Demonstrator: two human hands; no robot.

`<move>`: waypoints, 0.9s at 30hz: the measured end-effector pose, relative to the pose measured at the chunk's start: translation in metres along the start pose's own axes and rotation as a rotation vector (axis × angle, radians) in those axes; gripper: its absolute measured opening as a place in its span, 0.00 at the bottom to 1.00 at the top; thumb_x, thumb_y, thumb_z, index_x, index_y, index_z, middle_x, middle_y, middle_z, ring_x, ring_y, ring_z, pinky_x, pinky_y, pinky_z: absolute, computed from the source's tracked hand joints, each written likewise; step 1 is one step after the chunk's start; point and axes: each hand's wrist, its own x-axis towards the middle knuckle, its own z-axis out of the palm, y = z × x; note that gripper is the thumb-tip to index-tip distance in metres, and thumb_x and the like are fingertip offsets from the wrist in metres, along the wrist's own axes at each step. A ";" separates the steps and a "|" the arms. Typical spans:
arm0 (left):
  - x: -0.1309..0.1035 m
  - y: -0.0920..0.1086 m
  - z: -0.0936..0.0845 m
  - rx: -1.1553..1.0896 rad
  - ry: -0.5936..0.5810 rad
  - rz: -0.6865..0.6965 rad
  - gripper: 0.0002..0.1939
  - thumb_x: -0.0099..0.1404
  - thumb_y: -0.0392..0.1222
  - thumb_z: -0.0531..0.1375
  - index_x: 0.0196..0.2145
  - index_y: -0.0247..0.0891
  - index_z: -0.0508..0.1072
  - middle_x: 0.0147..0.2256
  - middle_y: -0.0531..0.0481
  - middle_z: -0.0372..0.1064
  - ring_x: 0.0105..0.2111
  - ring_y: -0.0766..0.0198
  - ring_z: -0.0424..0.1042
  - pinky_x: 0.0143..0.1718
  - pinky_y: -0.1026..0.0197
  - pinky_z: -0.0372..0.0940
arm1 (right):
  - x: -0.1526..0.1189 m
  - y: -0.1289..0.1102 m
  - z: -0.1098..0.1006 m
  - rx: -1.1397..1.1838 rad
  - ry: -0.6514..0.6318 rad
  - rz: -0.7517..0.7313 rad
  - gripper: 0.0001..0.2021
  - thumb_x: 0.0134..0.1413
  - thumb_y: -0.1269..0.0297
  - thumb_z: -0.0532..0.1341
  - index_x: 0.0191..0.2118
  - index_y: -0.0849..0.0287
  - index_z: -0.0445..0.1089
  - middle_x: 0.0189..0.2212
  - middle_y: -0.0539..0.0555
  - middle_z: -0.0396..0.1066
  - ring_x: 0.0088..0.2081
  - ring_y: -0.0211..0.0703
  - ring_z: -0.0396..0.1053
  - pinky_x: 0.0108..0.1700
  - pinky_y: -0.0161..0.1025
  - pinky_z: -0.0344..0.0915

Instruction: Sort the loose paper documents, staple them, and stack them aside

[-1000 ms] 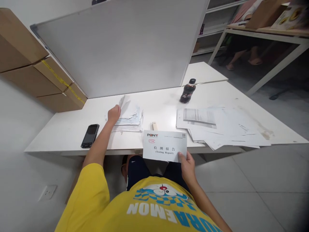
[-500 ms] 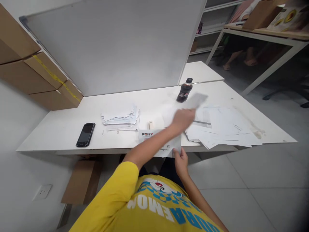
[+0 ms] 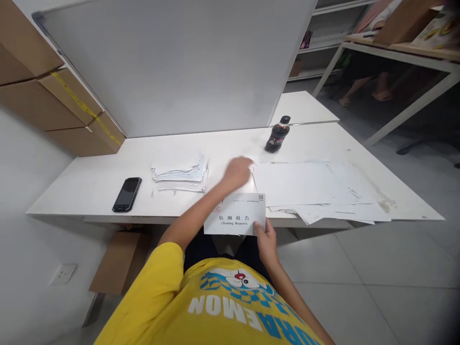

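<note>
In my right hand (image 3: 267,242) is a printed sheet (image 3: 233,215) headed "Testing Report", gripped at its lower right corner with the thumb on top. The sheet overhangs the front edge of the table. My left hand (image 3: 237,172), smeared by motion, is over the table just behind that sheet; whether its fingers hold anything is not clear. To its right lies a spread of loose papers (image 3: 294,184), with a blank side uppermost. A stack of torn-edged paper (image 3: 179,175) sits to its left.
A cola bottle (image 3: 277,135) stands upright behind the loose papers. A black phone (image 3: 127,194) lies on the table's left part. Behind rises a whiteboard (image 3: 187,67), with cardboard boxes (image 3: 72,110) at left. Another person's feet (image 3: 362,91) show under a far desk.
My left hand has come back leftward from the loose papers, where it held a blurred sheet. A blank sheet now tops those papers. My right hand still holds the report.
</note>
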 end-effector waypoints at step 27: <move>0.005 0.134 0.019 0.285 0.165 0.154 0.24 0.67 0.28 0.47 0.59 0.28 0.66 0.59 0.35 0.65 0.62 0.49 0.61 0.55 0.48 0.65 | -0.005 0.015 0.011 -0.049 0.107 -0.084 0.23 0.51 0.51 0.60 0.48 0.62 0.73 0.43 0.56 0.77 0.47 0.44 0.72 0.47 0.39 0.69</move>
